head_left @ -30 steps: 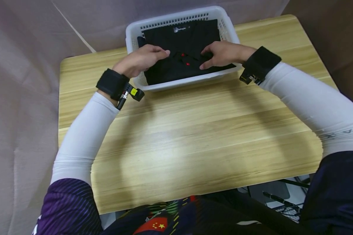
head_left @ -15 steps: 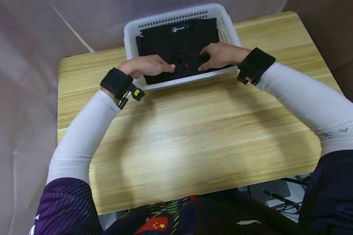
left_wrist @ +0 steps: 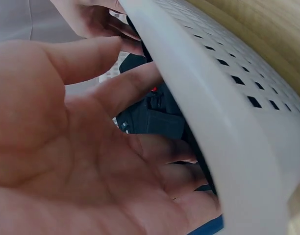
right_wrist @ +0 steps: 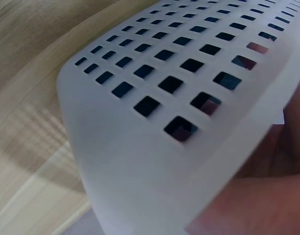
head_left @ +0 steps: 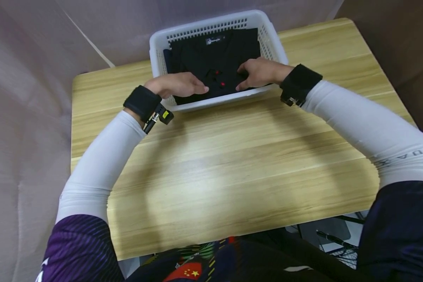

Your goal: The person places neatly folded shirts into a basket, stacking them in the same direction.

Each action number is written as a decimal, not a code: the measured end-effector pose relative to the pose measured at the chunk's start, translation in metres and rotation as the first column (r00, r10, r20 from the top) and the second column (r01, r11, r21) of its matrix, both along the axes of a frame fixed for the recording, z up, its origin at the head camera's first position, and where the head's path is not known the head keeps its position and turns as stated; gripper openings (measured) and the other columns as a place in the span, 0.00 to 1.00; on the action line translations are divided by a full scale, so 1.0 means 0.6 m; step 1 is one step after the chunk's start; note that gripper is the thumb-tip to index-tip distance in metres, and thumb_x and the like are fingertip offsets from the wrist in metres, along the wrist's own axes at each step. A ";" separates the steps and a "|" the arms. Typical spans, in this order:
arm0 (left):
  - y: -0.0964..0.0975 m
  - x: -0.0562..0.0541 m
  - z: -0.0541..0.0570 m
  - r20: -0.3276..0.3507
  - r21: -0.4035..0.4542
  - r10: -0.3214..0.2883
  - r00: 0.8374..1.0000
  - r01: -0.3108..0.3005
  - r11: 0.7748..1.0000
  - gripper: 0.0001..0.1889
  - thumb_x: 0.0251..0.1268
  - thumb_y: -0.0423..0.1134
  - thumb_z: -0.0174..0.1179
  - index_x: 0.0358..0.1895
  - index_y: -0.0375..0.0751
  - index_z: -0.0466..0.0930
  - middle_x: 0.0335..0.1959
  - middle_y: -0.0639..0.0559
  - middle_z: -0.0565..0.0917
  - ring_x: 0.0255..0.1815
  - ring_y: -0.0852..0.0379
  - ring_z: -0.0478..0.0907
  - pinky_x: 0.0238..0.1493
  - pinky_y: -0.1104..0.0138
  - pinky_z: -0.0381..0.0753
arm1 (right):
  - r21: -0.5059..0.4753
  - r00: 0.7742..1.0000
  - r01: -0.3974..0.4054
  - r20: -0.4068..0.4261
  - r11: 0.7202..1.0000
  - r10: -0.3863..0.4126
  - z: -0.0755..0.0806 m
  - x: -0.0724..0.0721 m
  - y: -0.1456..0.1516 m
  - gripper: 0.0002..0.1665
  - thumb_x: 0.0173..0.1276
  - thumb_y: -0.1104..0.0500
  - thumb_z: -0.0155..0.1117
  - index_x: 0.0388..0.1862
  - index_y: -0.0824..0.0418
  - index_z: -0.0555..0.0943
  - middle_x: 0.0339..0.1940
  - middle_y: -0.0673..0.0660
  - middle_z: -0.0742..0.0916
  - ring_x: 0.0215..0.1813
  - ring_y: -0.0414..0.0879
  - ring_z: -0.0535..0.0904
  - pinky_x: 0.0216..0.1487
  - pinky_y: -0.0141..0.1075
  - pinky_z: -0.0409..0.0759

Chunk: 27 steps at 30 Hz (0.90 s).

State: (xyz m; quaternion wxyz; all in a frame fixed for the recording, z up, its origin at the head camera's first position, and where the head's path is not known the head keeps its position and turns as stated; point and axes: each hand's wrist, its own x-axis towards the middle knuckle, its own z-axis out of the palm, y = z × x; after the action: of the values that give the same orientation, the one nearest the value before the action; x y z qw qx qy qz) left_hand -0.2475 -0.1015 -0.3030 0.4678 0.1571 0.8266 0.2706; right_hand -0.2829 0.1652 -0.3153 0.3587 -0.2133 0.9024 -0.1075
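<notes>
A white plastic basket (head_left: 211, 102) stands at the table's far edge, holding a black folded garment (head_left: 225, 51) with a printed label and two small red spots. Inside its near left part, my left hand (head_left: 179, 84) lies low over the cloth, thumb toward the middle. The left wrist view shows that palm (left_wrist: 106, 156), its fingers reaching down behind the basket rim. Over the garment's right side is my right hand (head_left: 261, 72), thumb and fingers spread apart. The right wrist view catches only part of this hand (right_wrist: 262, 200) behind the perforated basket wall (right_wrist: 115, 142).
A strip of dark blue cloth (head_left: 167, 60) shows at the basket's left inside edge. The wood-grain table (head_left: 211, 168) spreads from the basket to my body. A grey curtain (head_left: 28, 117) hangs on the left and behind.
My left hand has come down toward the basket's near rim and flattened over the garment. The right hand has shifted slightly nearer and left.
</notes>
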 end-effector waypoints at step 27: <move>-0.019 0.016 0.024 -0.266 0.080 0.163 0.950 -0.147 0.986 0.30 0.87 0.53 0.49 0.83 0.45 0.62 0.85 0.48 0.60 0.84 0.48 0.58 0.82 0.52 0.60 | -0.119 0.994 0.076 -0.064 0.990 -0.084 0.051 0.004 0.037 0.46 0.83 0.44 0.59 0.85 0.69 0.57 0.84 0.69 0.65 0.83 0.66 0.59 0.81 0.61 0.59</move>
State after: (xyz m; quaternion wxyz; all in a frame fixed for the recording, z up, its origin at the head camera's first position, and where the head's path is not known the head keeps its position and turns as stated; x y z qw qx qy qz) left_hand -0.2380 -0.1129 -0.2888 0.3224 0.1412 0.8843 0.3068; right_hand -0.2808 0.1875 -0.2847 0.3100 -0.2013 0.9141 -0.1669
